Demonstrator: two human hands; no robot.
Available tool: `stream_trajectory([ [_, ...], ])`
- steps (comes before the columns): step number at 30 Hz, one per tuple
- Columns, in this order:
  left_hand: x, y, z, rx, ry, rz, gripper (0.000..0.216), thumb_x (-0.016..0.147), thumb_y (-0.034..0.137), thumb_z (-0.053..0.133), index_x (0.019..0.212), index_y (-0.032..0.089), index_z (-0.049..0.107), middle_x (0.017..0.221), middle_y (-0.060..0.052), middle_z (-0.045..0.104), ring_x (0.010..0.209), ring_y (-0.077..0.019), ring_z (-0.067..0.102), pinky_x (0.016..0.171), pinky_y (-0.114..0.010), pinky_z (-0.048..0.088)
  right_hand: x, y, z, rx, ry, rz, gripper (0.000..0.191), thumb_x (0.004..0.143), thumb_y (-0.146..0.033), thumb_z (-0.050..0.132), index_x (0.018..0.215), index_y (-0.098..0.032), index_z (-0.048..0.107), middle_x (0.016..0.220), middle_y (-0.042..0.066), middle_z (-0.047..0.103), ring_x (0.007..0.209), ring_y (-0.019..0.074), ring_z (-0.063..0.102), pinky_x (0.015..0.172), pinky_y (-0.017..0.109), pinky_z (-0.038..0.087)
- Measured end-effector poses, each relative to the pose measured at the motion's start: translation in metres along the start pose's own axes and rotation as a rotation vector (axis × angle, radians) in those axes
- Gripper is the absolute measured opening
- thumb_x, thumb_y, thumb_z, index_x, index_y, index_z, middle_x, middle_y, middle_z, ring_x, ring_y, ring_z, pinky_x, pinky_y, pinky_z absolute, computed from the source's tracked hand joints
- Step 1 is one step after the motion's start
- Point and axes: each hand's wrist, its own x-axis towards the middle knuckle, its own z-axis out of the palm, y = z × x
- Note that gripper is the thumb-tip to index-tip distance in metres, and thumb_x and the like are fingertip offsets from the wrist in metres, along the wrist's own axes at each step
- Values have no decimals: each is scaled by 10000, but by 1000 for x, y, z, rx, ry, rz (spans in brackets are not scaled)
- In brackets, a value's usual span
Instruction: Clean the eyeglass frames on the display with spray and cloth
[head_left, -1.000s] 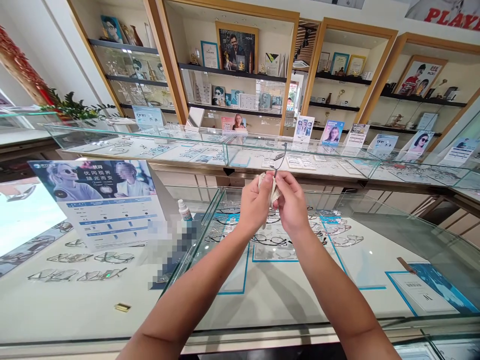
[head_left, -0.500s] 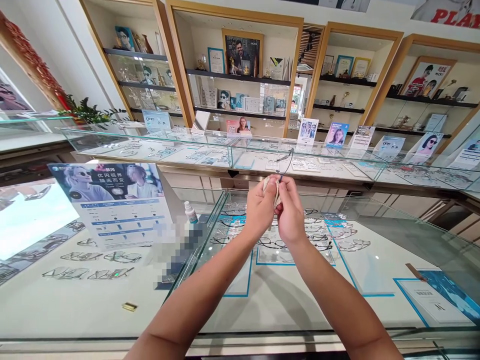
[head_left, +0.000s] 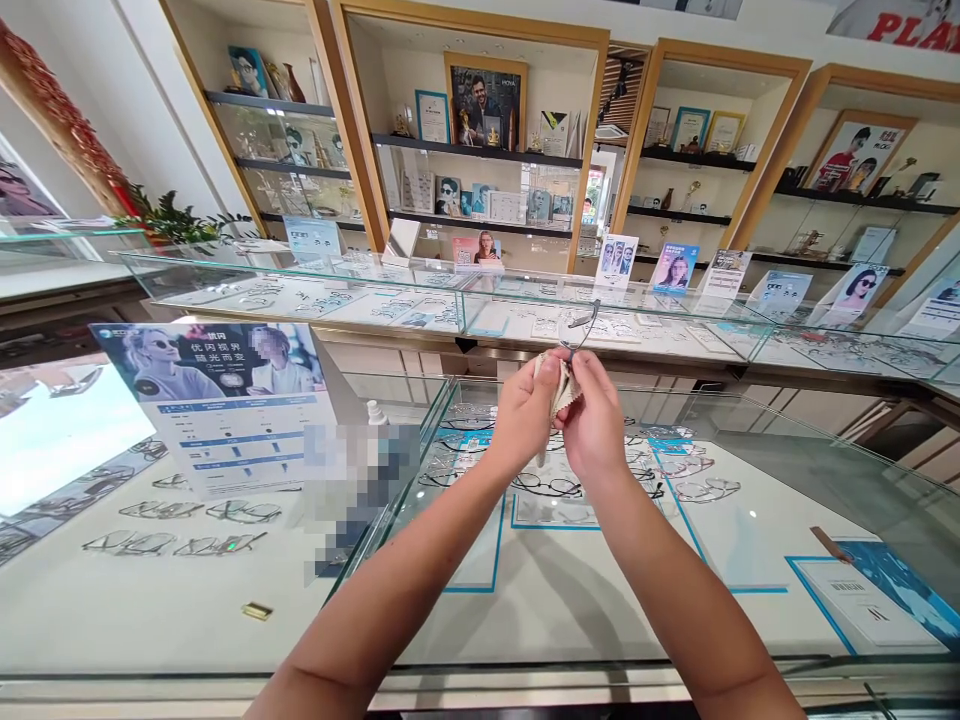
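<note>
Both hands are raised close together over the glass display counter. My left hand [head_left: 527, 405] is closed on a beige cleaning cloth [head_left: 564, 392] with a zigzag edge, its thumb pressed on top. Beside it my right hand [head_left: 596, 415] pinches a pair of eyeglasses [head_left: 589, 322]. A thin dark temple of the glasses sticks up beyond the fingertips. The rest of the frame and the lenses are hidden by the fingers and the cloth, so I cannot tell how far the cloth wraps them.
Under the counter's glass top [head_left: 525, 640] lie several eyeglass frames [head_left: 551, 487]. A printed sign [head_left: 225, 410] stands to the left, with a small white spray bottle [head_left: 376, 413] near it. Farther back runs another glass display case [head_left: 360, 300] before wall shelves [head_left: 480, 150].
Both hands have shifted slightly to the right with the cloth and the eyeglasses. The temple has moved right too, and more of the cloth's zigzag edge shows between the hands.
</note>
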Motion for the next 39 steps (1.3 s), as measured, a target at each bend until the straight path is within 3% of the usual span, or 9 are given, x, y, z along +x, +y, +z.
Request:
stream_trajectory([
  [7,3,1,-1,-74,-149,-10,630,847,673,822,1238,201,677,705,41,598,566,-97,497,539,-236,418,4,-6,-6,-62,14,-55,296,898,-572,721,946,-281,708,895,-14,708,487,76,372,406,262,286],
  [11,2,-6,-1,12,-93,50,496,932,691,715,932,198,665,565,50,521,480,-91,420,494,-249,330,1,-4,-4,-62,0,-63,324,903,-576,705,967,-264,762,968,27,753,504,92,441,392,276,307],
  [14,2,-5,-4,72,-93,61,578,984,731,599,755,201,585,561,18,548,505,-114,479,531,-265,384,0,-5,-2,-84,-20,-56,333,922,-573,697,988,-263,797,889,23,736,475,89,395,392,286,291],
  [17,5,1,-12,90,-170,81,555,970,728,624,851,186,644,722,-17,652,659,-147,573,610,-266,444,4,-9,-3,-33,1,-102,258,920,-510,718,933,-268,807,815,14,713,544,109,477,475,283,381],
  [20,9,4,-18,64,-264,52,480,921,648,749,971,179,662,810,-13,670,703,-137,575,626,-249,442,8,-12,-6,-8,-22,-148,202,907,-459,736,901,-271,811,928,32,763,719,141,609,601,284,475],
  [24,10,1,-15,-101,-248,-45,486,828,571,876,1006,186,638,694,35,619,585,-106,551,566,-231,422,9,-10,-8,-91,-48,-78,244,905,-504,727,944,-290,839,1100,23,791,587,93,448,467,268,319],
  [27,9,-2,-11,-154,-180,-42,506,813,578,889,1006,178,648,689,36,633,561,-96,554,563,-228,444,8,-8,-8,-57,-73,-71,232,878,-484,747,916,-282,855,1135,26,786,575,81,434,438,261,298],
  [33,8,-1,-12,-88,-235,-75,585,872,747,749,902,173,636,684,1,657,613,-124,602,570,-232,468,10,-14,-10,-15,-46,-50,242,861,-484,780,937,-274,870,854,7,742,487,56,326,389,246,223],
  [39,9,-3,-12,-110,-214,-33,497,878,625,820,977,172,641,679,20,653,600,-104,582,579,-217,445,12,-13,-11,7,-71,-53,211,840,-463,809,918,-283,885,1094,22,802,573,69,450,413,236,273],
])
